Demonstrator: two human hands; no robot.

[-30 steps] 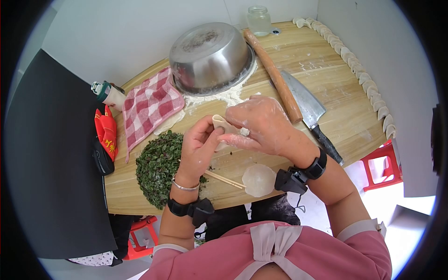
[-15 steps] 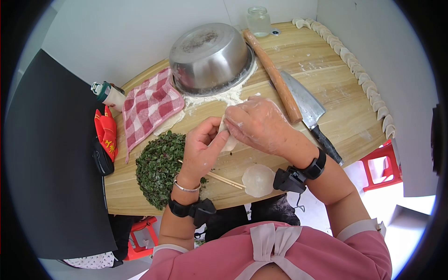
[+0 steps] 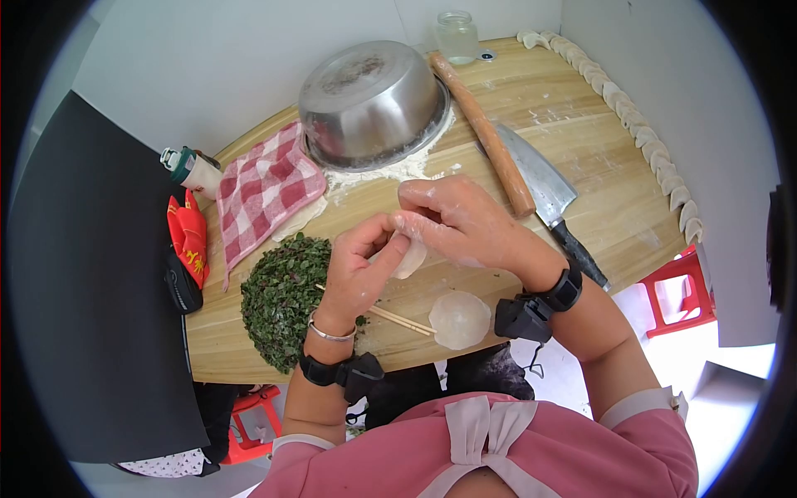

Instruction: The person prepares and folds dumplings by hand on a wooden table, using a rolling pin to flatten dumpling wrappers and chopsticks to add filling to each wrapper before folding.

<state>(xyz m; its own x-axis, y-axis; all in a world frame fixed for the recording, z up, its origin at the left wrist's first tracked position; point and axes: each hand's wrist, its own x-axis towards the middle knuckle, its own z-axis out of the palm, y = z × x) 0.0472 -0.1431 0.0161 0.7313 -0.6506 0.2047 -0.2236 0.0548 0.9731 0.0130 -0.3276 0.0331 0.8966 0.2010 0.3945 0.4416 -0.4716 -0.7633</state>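
Note:
Between my hands hangs a folded dough wrapper (image 3: 410, 259), pale and partly hidden by fingers. My left hand (image 3: 365, 259) pinches its left side between thumb and fingers. From the right, my right hand (image 3: 452, 220) presses its floury thumb and fingers at the wrapper's upper edge. A flat round wrapper (image 3: 461, 320) lies near the table's front edge. Just left of it, wooden chopsticks (image 3: 402, 319) reach toward a heap of chopped greens (image 3: 286, 299), which sits left of my left wrist.
Beyond my hands stands an upturned metal bowl (image 3: 369, 104) among flour. A rolling pin (image 3: 486, 137) and a cleaver (image 3: 540, 178) lie right of it. A checked cloth (image 3: 270, 187) is at left, a glass jar (image 3: 457, 37) at the back. Dumplings (image 3: 618, 101) line the table's right edge.
My right hand's fingers have lifted and loosened, with the thumb now at the wrapper's upper edge. More of the wrapper shows below the fingers. My left hand has barely moved.

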